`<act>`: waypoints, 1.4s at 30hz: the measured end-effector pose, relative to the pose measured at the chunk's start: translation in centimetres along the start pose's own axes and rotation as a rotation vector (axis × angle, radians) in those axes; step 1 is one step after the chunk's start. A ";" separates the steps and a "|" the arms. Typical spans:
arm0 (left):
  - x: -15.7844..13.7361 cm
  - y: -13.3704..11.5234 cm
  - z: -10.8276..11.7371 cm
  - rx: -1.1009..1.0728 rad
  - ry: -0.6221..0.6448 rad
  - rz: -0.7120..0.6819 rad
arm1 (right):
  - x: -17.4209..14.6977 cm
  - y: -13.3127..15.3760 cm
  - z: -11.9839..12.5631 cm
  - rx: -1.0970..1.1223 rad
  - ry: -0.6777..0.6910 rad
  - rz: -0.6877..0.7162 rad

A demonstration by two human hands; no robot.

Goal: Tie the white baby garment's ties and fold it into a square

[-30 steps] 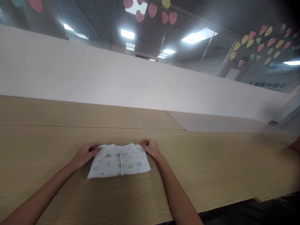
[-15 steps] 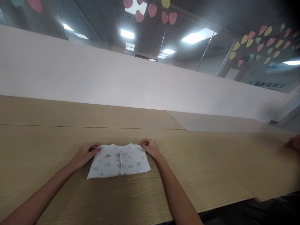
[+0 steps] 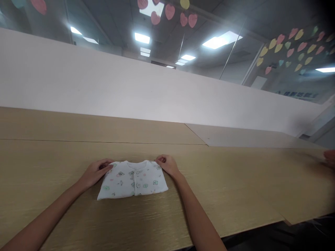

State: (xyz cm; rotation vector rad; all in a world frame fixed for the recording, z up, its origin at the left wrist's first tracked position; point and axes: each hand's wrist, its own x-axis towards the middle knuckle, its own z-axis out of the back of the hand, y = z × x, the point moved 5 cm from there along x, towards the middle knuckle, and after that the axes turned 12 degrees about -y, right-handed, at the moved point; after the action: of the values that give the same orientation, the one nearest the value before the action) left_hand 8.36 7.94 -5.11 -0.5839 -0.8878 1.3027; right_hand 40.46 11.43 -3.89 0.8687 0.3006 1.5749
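Observation:
A folded white baby garment point(image 3: 133, 179) with small green and pink animal prints and a front placket lies flat on the wooden table point(image 3: 235, 181), its round neckline pointing away from me. At its upper left corner, my left hand point(image 3: 96, 171) pinches the shoulder edge between thumb and curled fingers. My right hand point(image 3: 168, 164) has its fingers curled closed on the upper right shoulder corner. The garment's underside and back layers are hidden.
Behind the table runs a white partition wall point(image 3: 125, 87), with glass and heart-shaped sticky notes point(image 3: 170, 12) above it. A grey panel point(image 3: 235, 135) adjoins at the back right. Part of another person's hand point(image 3: 329, 156) shows blurred at the right edge.
Both my hands and the garment stay in place. The other person's hand at the far right has shifted slightly toward the right edge.

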 end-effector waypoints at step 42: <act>0.0 -0.1 0.2 0.073 -0.034 -0.061 | -0.1 0.5 0.1 -0.047 0.010 -0.017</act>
State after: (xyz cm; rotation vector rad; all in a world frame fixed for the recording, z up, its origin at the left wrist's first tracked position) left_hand 8.28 7.86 -4.94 -0.4750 -0.8761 1.2873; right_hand 40.18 11.16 -3.53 0.8202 0.2768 1.5653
